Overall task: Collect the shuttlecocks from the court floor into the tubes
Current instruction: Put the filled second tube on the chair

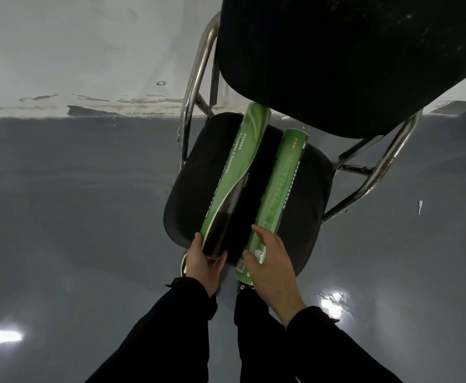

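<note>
A glossy grey court floor (74,217) fills most of the view, meeting a scuffed pale wall (74,51) at the far edge, with bright lamp glare in two patches near the person's dark sleeves. Against that wall stands a chair (345,62) with a black padded seat and back on a chrome frame.

Two long shuttlecock tubes lie on the seat, side by side but apart, their near ends jutting past the front edge. The green-and-black tube (234,175) is on the left; the green tube (278,194) lies to its right.

The left hand (202,262) grips the near end of the green-and-black tube, thumb on one side and fingers curled under the other. The right hand (270,261) hovers over the near end of the green tube with fingers spread and loosely bent; whether they touch it I cannot tell.

No shuttlecocks show anywhere on the floor here, and whether the tubes are capped or filled is hidden.

The step in hand looks like taking up the tubes. To do it well, I would close the right hand fully round the green tube before lifting and raise both level, so neither rolls off the seat.
</note>
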